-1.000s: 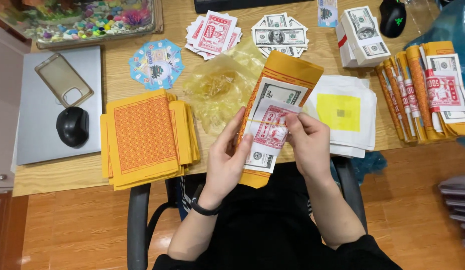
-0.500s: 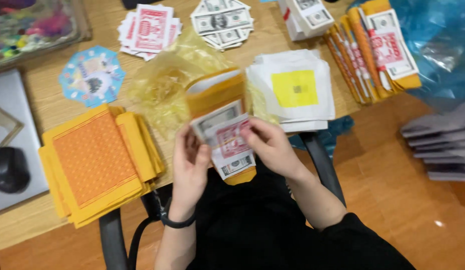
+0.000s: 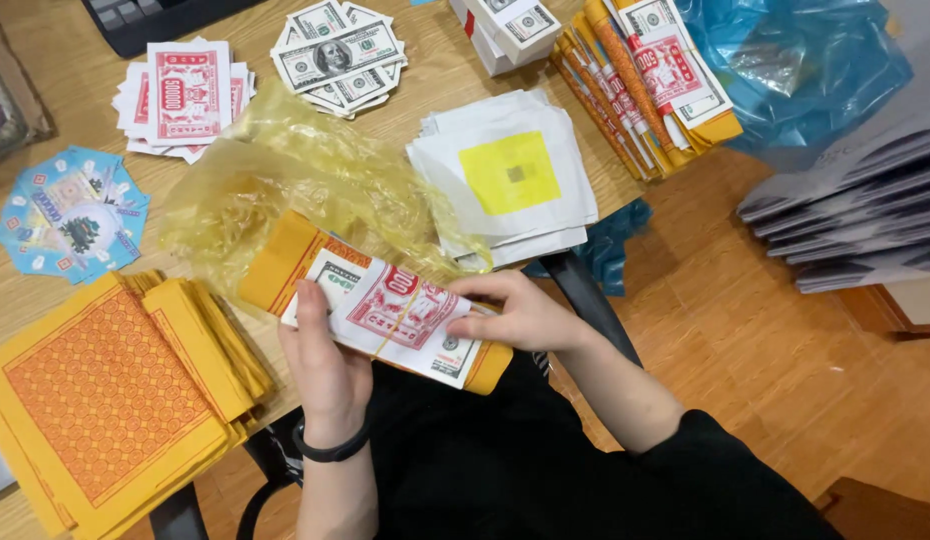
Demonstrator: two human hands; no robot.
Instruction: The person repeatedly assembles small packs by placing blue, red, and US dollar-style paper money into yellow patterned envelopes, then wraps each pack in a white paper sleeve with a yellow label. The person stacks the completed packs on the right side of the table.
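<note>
Both hands hold one bundle (image 3: pixel 380 305) over my lap at the table's front edge: yellow folded paper underneath, green banknote-style sheets and a red-and-white printed note on top, with a thin band across it. My left hand (image 3: pixel 325 365), with a black wristband, grips the bundle's near left side from below. My right hand (image 3: pixel 515 315) pinches its right end, fingers on the top sheets. A crumpled yellow plastic bag (image 3: pixel 305 190) lies on the table just behind the bundle.
Stacked orange-yellow patterned paper (image 3: pixel 105 400) at the left. White sheets with yellow squares (image 3: pixel 505 180), red notes (image 3: pixel 185 95), green notes (image 3: pixel 335 55), round blue papers (image 3: pixel 70 210), tied bundles (image 3: pixel 645 80), a blue bag (image 3: pixel 795 70) and grey stacks (image 3: pixel 855 220) surround it.
The bundle has swung from upright to lying crosswise between my hands. My view has shifted right and closer; the band now shows across the top notes.
</note>
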